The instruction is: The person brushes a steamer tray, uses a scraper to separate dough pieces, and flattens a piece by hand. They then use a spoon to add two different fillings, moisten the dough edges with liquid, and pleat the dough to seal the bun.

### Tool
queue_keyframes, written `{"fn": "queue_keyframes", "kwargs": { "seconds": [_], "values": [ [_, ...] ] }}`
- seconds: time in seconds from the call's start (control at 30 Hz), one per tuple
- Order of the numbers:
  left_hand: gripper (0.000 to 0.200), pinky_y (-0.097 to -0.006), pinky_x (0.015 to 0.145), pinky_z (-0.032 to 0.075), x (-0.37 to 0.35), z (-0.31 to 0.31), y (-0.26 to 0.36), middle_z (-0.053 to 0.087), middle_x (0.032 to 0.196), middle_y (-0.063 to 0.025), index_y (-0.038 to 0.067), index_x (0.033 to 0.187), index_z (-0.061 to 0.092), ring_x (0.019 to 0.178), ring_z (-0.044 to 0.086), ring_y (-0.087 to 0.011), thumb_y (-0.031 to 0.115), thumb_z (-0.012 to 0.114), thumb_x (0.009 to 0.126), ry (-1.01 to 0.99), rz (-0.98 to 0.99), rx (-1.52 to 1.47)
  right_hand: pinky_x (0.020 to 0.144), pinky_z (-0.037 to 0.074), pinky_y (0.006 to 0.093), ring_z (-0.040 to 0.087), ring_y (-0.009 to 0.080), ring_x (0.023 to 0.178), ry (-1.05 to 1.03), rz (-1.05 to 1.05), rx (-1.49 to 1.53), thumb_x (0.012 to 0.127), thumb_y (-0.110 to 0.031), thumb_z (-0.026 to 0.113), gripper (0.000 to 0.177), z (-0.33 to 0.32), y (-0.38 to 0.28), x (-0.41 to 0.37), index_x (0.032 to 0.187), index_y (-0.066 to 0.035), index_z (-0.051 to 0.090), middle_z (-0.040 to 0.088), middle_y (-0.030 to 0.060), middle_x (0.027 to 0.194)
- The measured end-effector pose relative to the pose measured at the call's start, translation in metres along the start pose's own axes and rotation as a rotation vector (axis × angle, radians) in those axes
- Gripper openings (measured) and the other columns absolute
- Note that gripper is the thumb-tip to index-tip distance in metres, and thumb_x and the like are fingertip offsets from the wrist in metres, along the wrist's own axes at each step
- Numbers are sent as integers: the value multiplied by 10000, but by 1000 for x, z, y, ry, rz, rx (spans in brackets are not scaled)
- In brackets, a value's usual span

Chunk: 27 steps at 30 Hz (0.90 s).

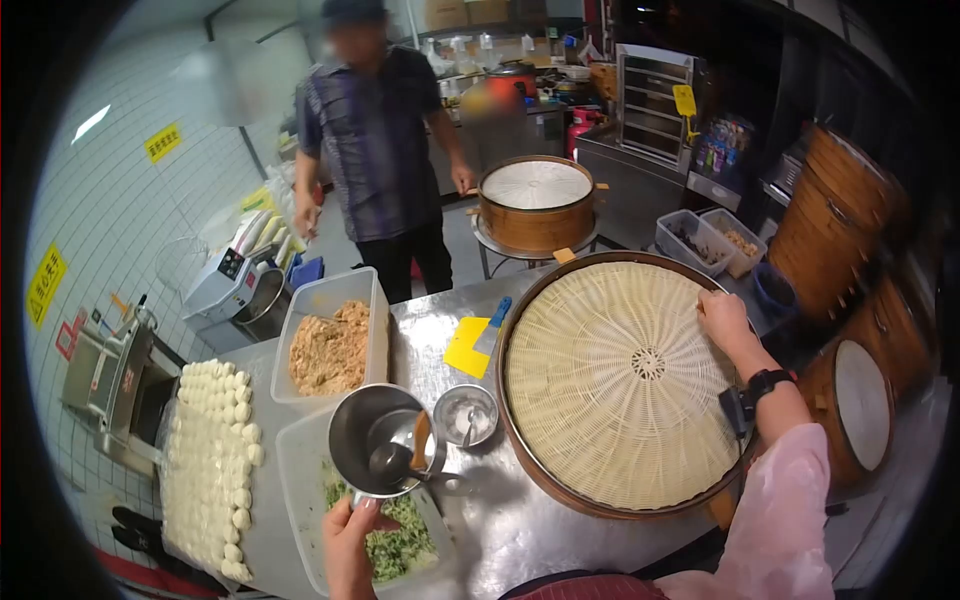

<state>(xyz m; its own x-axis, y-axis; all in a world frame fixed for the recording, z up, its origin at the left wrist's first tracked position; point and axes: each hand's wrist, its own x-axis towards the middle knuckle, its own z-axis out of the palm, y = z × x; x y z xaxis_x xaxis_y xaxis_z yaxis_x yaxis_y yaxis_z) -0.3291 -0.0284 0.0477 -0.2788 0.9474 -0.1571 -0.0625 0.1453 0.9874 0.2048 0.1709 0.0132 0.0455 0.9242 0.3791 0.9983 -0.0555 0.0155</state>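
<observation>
My left hand [352,540] grips the handle side of a metal pot [345,440], tilted over a clear tub of chopped green filling [400,550]. Inside the pot is a utensil with a wooden handle [421,432]; its lower end looks dark and round. My right hand [725,315] has its fingers curled in at the right part of a woven mat [600,400], which lies in a large round bamboo steamer [512,425]. Whatever its fingertips pinch, if anything, is hidden. A small metal bowl [480,402] with a spoon stands between pot and steamer.
Meat filling [330,350] fills a tub behind the pot. Dough pieces [215,450], partly under plastic, lie at left. A yellow scraper [463,347] sits beside the steamer. Another person [370,140] stands across the table, near a second steamer [535,222]. More steamers [840,200] stack at right.
</observation>
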Motion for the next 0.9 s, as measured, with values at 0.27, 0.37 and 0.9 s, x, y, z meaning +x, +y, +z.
{"fn": "queue_keyframes", "kwargs": {
  "seconds": [0.27, 0.37, 0.9],
  "values": [
    [240, -273, 579, 487, 24, 24, 10, 648, 820, -103, -24, 938, 621, 597, 608, -163, 190, 550, 857, 3, 61, 22, 654, 515, 356, 636, 251, 642, -515, -372, 856, 864, -306, 539, 315, -79, -188, -5, 845, 1, 607, 639, 152, 709],
    [248, -278, 578, 490, 27, 41, 14, 646, 827, -106, -34, 931, 621, 624, 605, -160, 191, 545, 858, -24, 76, -24, 537, 500, 312, 621, 188, 579, -458, 32, 1138, 859, -297, 542, 299, -34, -193, 38, 841, -7, 615, 619, 94, 653],
    [198, -256, 664, 400, 20, 51, 44, 626, 768, -33, -14, 936, 630, 694, 551, -107, 154, 533, 895, -89, -21, 105, 456, 483, 331, 605, 211, 479, -396, 65, 1351, 847, -296, 525, 338, -13, -217, 59, 696, 4, 571, 593, 147, 576]
  ]
}}
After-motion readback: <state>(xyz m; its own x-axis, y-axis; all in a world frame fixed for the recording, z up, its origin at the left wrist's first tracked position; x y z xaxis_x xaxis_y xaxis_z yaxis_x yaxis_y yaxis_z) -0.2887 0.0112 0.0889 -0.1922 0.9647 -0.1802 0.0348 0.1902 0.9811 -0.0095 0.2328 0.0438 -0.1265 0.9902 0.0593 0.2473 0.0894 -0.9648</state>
